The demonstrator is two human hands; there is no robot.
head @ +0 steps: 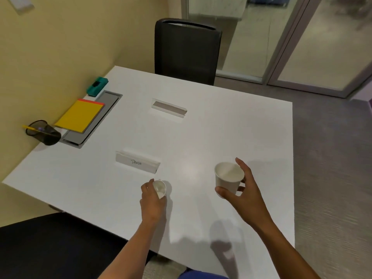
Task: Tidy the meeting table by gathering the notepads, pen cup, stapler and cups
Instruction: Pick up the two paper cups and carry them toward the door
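My right hand grips a white paper cup, lifted above the white table at the near right. My left hand is closed around a smaller white cup, tilted so its mouth faces me, near the table's front middle. At the far left, by the wall, lie a yellow notepad stacked on an orange one, a black mesh pen cup with a yellow pencil in it, and a teal stapler.
Two folded white name cards stand on the table, one marked with handwriting and one further back. A grey cable hatch lies under the notepads. A black chair stands at the far edge, another dark chair at near left.
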